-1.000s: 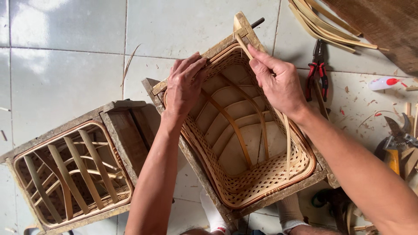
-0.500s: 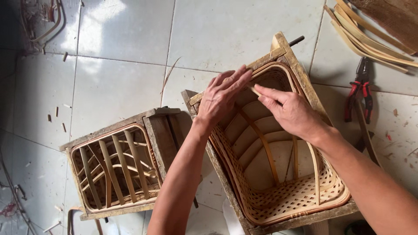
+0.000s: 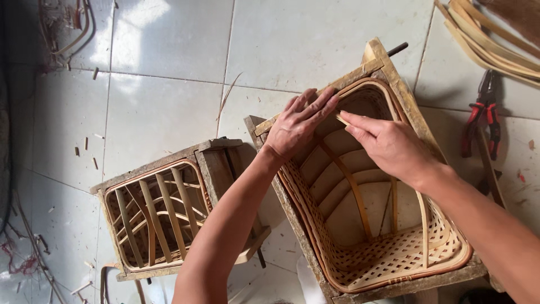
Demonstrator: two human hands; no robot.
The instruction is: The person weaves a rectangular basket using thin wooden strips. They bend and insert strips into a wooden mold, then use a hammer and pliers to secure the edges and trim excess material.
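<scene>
1. Tiled floor [image 3: 315, 45]: pale square tiles with grey joints, carrying everything listed; small wood chips are scattered along its left edge.
2. Woven basket [image 3: 394, 253] in a square wooden frame [image 3: 292, 214]: lies toward the right edge of the floor, tilted, mouth facing up; flat ribs curve down its inside and a tight lattice weave fills the near end.
3. Second frame [image 3: 169, 169] with an unfinished basket of bare ribs: lies just left of the first, toward the near edge, its corner close to the first frame.
4. Bundle of bamboo strips [image 3: 484, 45]: far right corner of the floor, lying loose.
5. Right hand [image 3: 388, 146]: over the far end of the woven basket, thumb and forefinger pinched on the end of a thin bamboo strip [image 3: 341, 119] at the rim.
6. Left hand [image 3: 295, 126]: fingers extended and flat, pressed on the far rim of the basket, fingertips just beside the strip; grasps nothing.
7. Red-handled pliers [image 3: 482, 115]: on the floor at the right edge, beside the frame.
</scene>
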